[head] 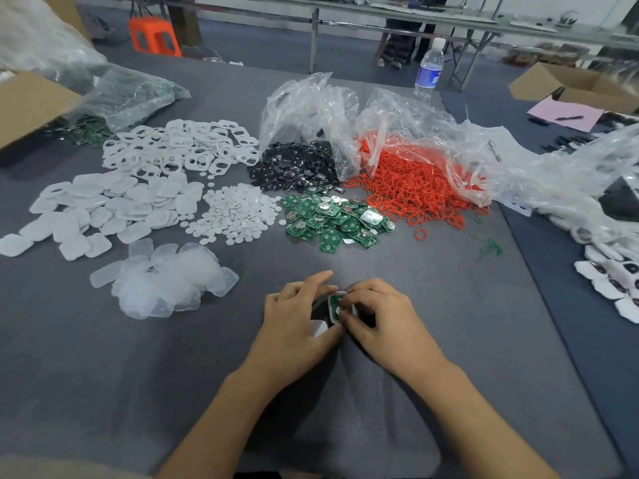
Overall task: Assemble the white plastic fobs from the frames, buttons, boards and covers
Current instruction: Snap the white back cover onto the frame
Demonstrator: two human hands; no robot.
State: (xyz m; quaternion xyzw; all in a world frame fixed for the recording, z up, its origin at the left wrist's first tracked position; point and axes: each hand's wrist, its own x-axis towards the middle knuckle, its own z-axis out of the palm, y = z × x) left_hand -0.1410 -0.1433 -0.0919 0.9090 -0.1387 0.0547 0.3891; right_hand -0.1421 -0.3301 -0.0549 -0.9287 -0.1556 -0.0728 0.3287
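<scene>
My left hand [294,316] and my right hand [377,316] meet over a small fob [334,305] at the table's near middle. The fob is a white frame with a green board set in it. My left fingers curl round its left side, and a white piece [318,329] shows under that thumb. My right fingertips pinch the fob's right edge. Behind lie piles of white frames [179,146], white covers [103,209], white round buttons [235,212], green boards [335,219], black discs [297,167] and red rings [415,188]. A heap of clear covers [162,281] sits left of my hands.
Crumpled clear bags [345,112] rise behind the black discs and red rings. A water bottle [429,69] stands at the far edge. A cardboard box [27,105] is at the far left. Finished white fobs [612,281] and more plastic lie on the right.
</scene>
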